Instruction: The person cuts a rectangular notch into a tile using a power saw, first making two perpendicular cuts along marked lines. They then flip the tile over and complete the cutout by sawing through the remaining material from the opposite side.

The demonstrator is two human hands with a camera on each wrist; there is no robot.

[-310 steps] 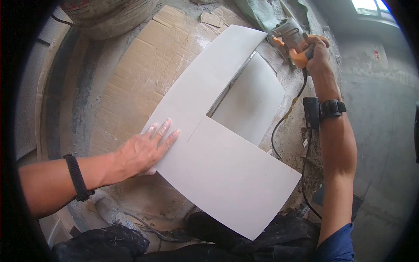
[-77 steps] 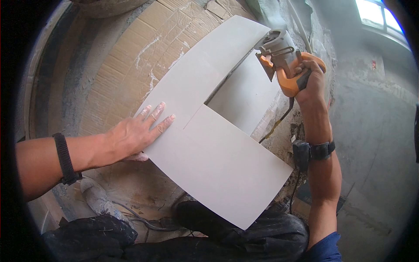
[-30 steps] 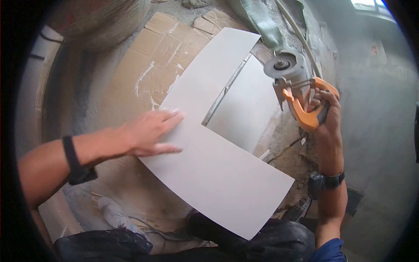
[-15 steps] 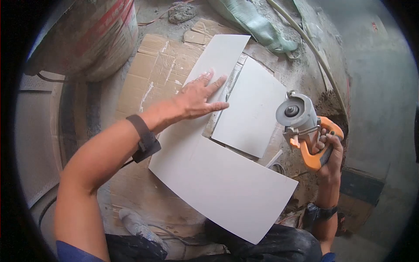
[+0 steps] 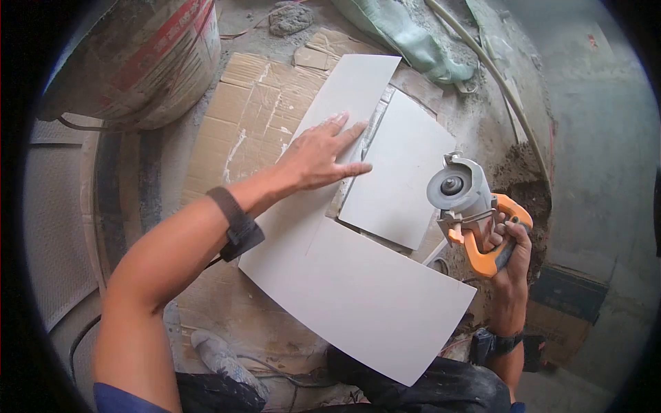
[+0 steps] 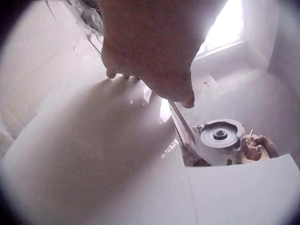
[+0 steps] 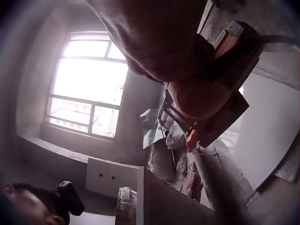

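A large white tile (image 5: 365, 296) with a notch cut into it lies over the cardboard, its near corner over the person's leg. A separate white tile piece (image 5: 403, 168) sits inside the notch, with a narrow gap along its left and near edges. My left hand (image 5: 320, 155) rests on the tile's narrow arm, fingers spread, thumb reaching over the gap. My right hand (image 5: 513, 251) grips the orange handle of a tile cutter (image 5: 475, 189), held right of the tile with its round disc facing left. In the left wrist view the cutter's disc (image 6: 219, 135) shows beyond the tile.
Dusty cardboard sheets (image 5: 241, 124) lie under the tile. A dirty bucket (image 5: 158, 76) stands at upper left. A green sack (image 5: 413, 41) and a hose (image 5: 496, 76) lie at the back, and a shoe (image 5: 224, 358) is near the front.
The cutter has come away from the tile's far end, back toward the body. My left hand has shifted from the left edge onto the narrow arm. The cut piece's near edge now shows.
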